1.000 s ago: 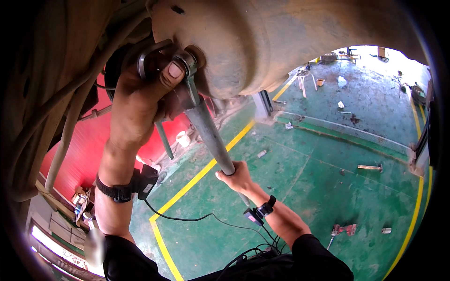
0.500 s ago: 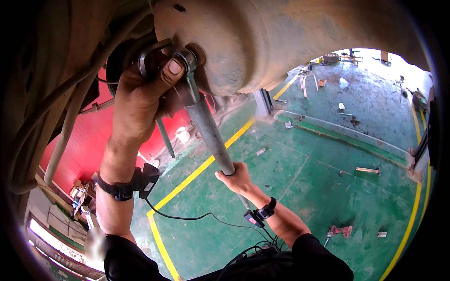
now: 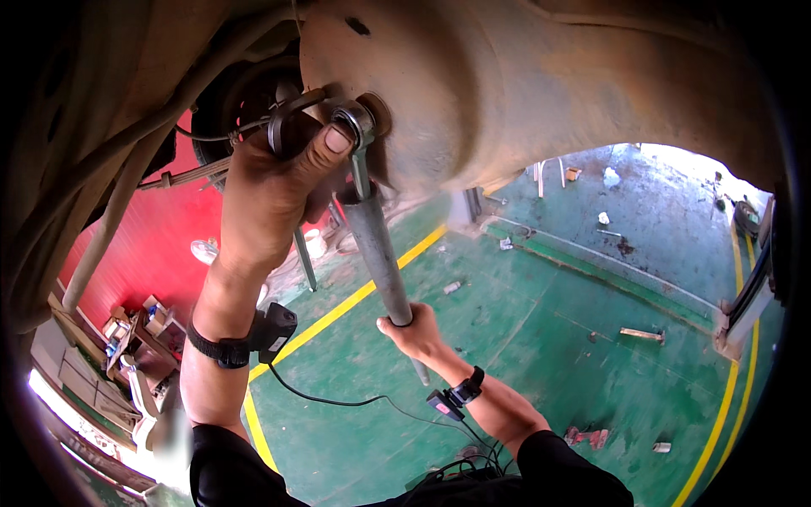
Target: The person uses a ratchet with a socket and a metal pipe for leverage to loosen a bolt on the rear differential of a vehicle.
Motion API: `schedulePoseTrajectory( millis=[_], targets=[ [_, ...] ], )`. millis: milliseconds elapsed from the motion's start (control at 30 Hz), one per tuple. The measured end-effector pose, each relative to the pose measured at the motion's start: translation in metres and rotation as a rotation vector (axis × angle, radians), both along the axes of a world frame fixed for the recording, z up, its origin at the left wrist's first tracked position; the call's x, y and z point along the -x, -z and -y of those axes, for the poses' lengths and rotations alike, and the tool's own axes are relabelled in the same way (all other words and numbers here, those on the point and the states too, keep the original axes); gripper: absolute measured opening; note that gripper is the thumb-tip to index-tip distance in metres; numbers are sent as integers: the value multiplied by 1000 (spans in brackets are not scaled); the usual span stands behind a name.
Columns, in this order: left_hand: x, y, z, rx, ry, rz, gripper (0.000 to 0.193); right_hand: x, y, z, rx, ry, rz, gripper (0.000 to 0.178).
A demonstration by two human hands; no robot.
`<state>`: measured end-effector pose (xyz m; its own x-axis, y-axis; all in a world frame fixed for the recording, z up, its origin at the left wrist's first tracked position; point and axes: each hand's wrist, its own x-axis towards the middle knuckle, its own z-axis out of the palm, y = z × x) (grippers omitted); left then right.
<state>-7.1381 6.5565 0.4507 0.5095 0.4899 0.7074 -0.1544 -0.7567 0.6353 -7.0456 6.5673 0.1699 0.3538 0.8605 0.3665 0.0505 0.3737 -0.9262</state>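
Overhead, a large rounded brown metal casing (image 3: pixel 498 93) has a round fitting (image 3: pixel 374 111) low on its side. The silver head of a wrench (image 3: pixel 359 127) sits against that fitting. My left hand (image 3: pixel 266 190) is closed round the wrench head, its thumb lying on top. Beside that thumb curves a hooked metal piece (image 3: pixel 277 127), and a slim metal bar (image 3: pixel 305 260) sticks out below the palm. A grey metal pipe (image 3: pixel 380 253) is sleeved over the wrench's handle. Near the pipe's lower end, my right hand (image 3: pixel 414 332) wraps around it.
Brown pipes (image 3: pixel 110 245) run along the left. On the green floor lie a hammer (image 3: pixel 642 335), a red power tool (image 3: pixel 587 437) and scattered litter. A post (image 3: pixel 735 334) stands at right. A black cable (image 3: pixel 329 400) trails from my left wrist device.
The view has shifted, with the casing sitting further right and lower in it. My right hand and the pipe's lower end have swung slightly left; both hands keep their grips.
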Motion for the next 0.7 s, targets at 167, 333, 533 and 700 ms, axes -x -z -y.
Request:
schedulePoseTrajectory(
  millis=[167,333,533,700],
  targets=[
    [14,46,-24,128,-85,224,35,1,8,2,48,11,4,26],
    [43,190,-57,411,-306,216,56,0,21,0,111,-43,-20,24],
    [14,425,-119,736,-414,-102,39,3,34,-11,8,9,-88,26],
    [2,478,-98,1044,-265,-138,42,-6,19,3,113,6,-2,27]
  ],
)
